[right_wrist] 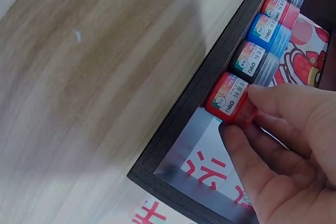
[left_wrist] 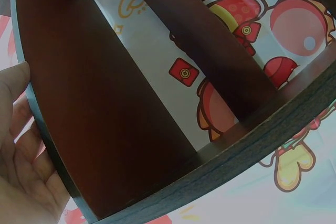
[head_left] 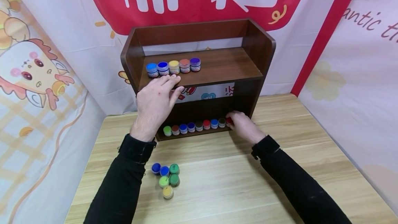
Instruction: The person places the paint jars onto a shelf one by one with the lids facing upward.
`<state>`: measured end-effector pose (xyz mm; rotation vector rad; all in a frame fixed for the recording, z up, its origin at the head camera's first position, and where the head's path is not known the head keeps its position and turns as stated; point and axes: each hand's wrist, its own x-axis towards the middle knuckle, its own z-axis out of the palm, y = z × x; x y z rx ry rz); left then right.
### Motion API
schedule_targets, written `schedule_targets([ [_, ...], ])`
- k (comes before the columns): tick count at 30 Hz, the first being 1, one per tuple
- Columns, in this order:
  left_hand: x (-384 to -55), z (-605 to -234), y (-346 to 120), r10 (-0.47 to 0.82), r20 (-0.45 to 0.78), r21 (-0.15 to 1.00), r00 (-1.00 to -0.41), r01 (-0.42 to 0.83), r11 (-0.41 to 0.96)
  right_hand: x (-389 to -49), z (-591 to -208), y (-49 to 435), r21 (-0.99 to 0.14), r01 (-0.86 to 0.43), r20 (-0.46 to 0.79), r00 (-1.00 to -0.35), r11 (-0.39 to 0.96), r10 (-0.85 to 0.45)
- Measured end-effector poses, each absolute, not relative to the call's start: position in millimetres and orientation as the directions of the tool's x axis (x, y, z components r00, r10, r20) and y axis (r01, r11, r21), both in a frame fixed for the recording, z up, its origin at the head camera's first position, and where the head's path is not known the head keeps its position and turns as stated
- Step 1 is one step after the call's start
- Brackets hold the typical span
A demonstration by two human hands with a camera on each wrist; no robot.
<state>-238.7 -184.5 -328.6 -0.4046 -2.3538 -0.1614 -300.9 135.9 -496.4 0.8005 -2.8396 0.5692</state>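
My right hand [head_left: 244, 126] pinches a small red paint jar [right_wrist: 227, 97] between thumb and fingers at the right end of the lower shelf's row. Beside that jar stands a dark-capped jar [right_wrist: 251, 60], with a blue one [right_wrist: 268, 31] further along. My left hand [head_left: 157, 101] rests on the front edge of the upper shelf [head_left: 224, 66], its fingers fairly straight, just in front of a row of jars that includes a yellow one [head_left: 174, 66]. In the left wrist view, the left hand's fingers [left_wrist: 31, 150] lie along a board edge of the brown rack [left_wrist: 94, 93].
Several loose jars, among them a yellow one [head_left: 168, 192] and a green one [head_left: 174, 168], stand on the wooden table [head_left: 217, 182] near the left forearm. Printed cloth [head_left: 77, 23] hangs behind the rack and on both sides.
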Motion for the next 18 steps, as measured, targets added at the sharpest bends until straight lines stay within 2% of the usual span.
schedule_targets([
  [8,-237.6,-327.6,-184.8,0.246,0.691,-0.003,-0.680,0.337,0.942,-292.6,-483.6,124.7,-0.318,-0.560,0.276,-0.827,0.765,-0.490],
  [14,-236.8,-327.0,-184.8,0.245,0.692,-0.004,-0.679,0.336,0.942,-273.3,-470.0,100.6,-0.307,-0.651,0.327,-0.757,0.694,-0.565],
  [18,-236.4,-327.2,-184.9,0.247,0.689,-0.006,-0.682,0.336,0.942,-258.9,-469.1,85.0,-0.266,-0.730,0.338,-0.682,0.629,-0.648],
])
